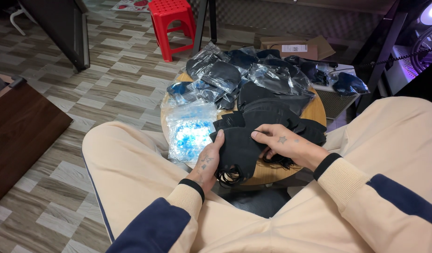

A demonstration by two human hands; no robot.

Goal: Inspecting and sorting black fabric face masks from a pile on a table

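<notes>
A stack of black face masks (238, 149) rests at the near edge of a small round wooden table (315, 111). My left hand (207, 161) grips the stack's left side, thumb on top, with the ear loops dangling below. My right hand (281, 143) pinches the stack's right edge with its fingertips. More loose black masks (272, 115) lie spread just behind the hands. Both sleeves are cream with dark cuffs.
Clear plastic bags holding black masks (225, 75) are heaped at the table's far side. A bag of blue and white items (190, 131) lies at the table's left. A red plastic stool (171, 26) and a cardboard box (295, 47) stand beyond; a dark cabinet (19, 136) sits left.
</notes>
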